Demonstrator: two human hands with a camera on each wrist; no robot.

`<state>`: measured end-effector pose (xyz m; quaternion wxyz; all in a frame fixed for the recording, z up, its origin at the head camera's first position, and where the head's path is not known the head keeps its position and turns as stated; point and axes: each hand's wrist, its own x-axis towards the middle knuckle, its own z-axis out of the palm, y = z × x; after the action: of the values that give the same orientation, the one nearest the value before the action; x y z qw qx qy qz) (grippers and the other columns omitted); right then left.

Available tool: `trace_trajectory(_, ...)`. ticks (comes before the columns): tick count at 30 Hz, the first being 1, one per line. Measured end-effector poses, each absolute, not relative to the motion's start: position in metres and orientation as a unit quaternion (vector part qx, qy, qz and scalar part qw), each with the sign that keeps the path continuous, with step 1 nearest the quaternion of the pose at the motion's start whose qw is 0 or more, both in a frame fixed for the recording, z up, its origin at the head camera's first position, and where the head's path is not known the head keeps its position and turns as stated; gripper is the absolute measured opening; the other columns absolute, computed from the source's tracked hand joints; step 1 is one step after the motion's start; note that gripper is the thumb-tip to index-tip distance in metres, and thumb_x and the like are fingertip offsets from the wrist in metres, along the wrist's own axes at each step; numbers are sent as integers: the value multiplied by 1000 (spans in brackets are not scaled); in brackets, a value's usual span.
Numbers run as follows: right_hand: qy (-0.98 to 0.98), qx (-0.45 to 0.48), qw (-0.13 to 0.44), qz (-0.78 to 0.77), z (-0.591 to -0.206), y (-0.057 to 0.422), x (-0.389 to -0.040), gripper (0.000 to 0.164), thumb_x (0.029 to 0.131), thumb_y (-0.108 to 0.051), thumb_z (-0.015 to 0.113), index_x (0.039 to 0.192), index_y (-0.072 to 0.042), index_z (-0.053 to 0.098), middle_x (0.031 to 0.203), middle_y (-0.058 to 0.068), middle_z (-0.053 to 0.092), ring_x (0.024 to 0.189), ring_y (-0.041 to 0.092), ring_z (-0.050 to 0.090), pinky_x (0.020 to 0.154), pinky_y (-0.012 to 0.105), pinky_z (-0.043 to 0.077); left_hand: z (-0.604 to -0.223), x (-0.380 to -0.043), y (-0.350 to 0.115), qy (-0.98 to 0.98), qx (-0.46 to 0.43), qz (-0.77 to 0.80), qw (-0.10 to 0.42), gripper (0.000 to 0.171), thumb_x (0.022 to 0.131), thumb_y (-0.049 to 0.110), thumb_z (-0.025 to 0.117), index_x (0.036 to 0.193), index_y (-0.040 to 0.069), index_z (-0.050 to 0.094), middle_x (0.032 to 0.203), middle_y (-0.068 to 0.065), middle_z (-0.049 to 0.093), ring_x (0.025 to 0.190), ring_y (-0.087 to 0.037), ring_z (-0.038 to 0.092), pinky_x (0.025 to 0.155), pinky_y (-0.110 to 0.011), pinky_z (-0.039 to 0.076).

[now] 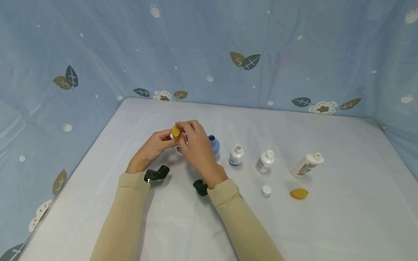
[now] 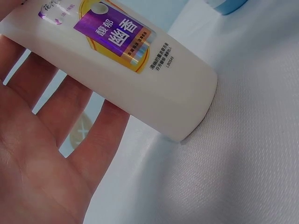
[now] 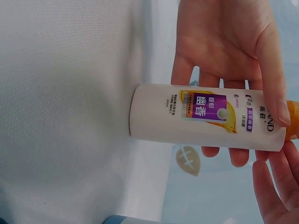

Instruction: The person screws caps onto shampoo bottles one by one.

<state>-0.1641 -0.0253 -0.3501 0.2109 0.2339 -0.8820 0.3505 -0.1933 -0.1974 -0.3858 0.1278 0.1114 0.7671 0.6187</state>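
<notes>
A white body wash bottle [image 3: 159, 112] with a purple and gold label stands with its base on the table. My left hand [image 1: 151, 149] grips it near the top, thumb across the front and fingers behind. In the left wrist view, the bottle [image 2: 163, 93] slants across the picture in front of those fingers. A yellow cap [image 1: 176, 133] sits at the bottle's top. My right hand [image 1: 200, 150] pinches this cap between thumb and fingers. Whether the cap is tight or loose, I cannot tell.
Right of the hands stand a blue bottle [image 1: 214, 146], two small white bottles [image 1: 236, 156] and a taller white bottle [image 1: 305, 165], all uncapped. A white cap [image 1: 266, 190] and another yellow cap [image 1: 299, 194] lie nearer me. Black wrist-camera mounts [image 1: 157, 174] stick out beside my wrists.
</notes>
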Motion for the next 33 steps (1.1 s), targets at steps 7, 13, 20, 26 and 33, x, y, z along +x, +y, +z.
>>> trace_trajectory(7, -881, 247, 199, 350, -349, -25, -165, 34, 86, -11, 52, 120, -13, 54, 114, 0, 51, 101, 13, 49, 82, 22, 41, -387, -194, -198, 757, 121, 628, 132, 41, 82, 23, 65, 117, 4, 56, 102, -9, 55, 92, -23, 46, 85, -38, 38)
trace_trajectory(13, -894, 249, 168, 332, -348, -24, -164, 38, 87, -14, 51, 125, -17, 51, 121, -2, 50, 107, 13, 47, 87, 23, 39, -388, -194, -198, 752, 122, 634, 136, 33, 84, 17, 62, 112, 1, 56, 103, -11, 54, 94, -24, 46, 88, -41, 36)
trace_trajectory(20, -884, 253, 196, 341, -349, -24, -165, 35, 86, -13, 53, 121, -15, 54, 114, 0, 52, 100, 13, 48, 83, 22, 40, -379, -190, -194, 756, 115, 628, 142, 38, 86, 19, 60, 118, 0, 54, 113, -9, 54, 101, -21, 47, 90, -38, 36)
trace_trajectory(26, -878, 253, 212, 347, -351, -23, -165, 34, 85, -10, 52, 119, -13, 55, 108, 1, 52, 92, 14, 47, 73, 20, 41, -378, -189, -194, 763, 104, 621, 146, 46, 84, 29, 62, 121, 1, 53, 120, -9, 52, 105, -22, 46, 92, -40, 34)
trace_trajectory(33, -880, 242, 211, 351, -350, -23, -165, 34, 83, -9, 55, 117, -14, 56, 103, 0, 52, 89, 13, 47, 73, 20, 40, -378, -189, -195, 764, 116, 619, 140, 40, 85, 25, 62, 117, 2, 55, 109, -8, 55, 98, -22, 48, 91, -39, 35)
